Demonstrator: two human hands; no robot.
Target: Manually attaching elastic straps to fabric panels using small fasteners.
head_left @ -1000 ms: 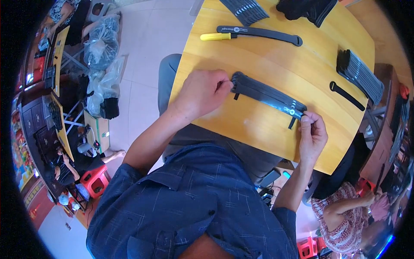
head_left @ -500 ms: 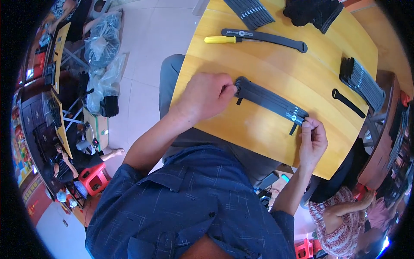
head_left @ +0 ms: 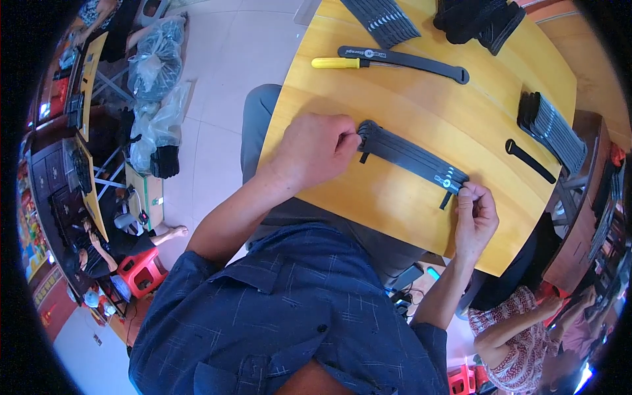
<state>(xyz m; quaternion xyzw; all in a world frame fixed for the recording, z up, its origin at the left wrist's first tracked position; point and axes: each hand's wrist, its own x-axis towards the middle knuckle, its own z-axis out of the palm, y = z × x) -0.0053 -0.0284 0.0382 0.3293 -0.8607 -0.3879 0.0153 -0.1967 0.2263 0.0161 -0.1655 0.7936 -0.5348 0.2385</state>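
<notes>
A fanned stack of dark grey storage straps (head_left: 411, 157) lies slantwise on the yellow wooden table (head_left: 316, 89), between my hands. My left hand (head_left: 320, 148) is closed in a pinch at the looped left end of the straps. At the printed right end, the thumb and fingers of my right hand (head_left: 477, 214) close on the tip of the stack. Short black tabs stick out beneath the stack near both ends. Beyond it lies a single long strap (head_left: 421, 60) with a slotted end, beside a tool with a yellow handle (head_left: 336, 63).
More strap stacks lie at the far edge (head_left: 382, 23) and at the right (head_left: 553, 131), with a small black strap (head_left: 530, 161) beside the latter. A black pile (head_left: 477, 23) sits at the far right. Other people work at both sides; plastic bags (head_left: 157, 62) lie at the left.
Both hands keep their pinch on the strap stack, almost still. My right hand and the stack's right end shift very slightly left. A person at the right moves an arm.
</notes>
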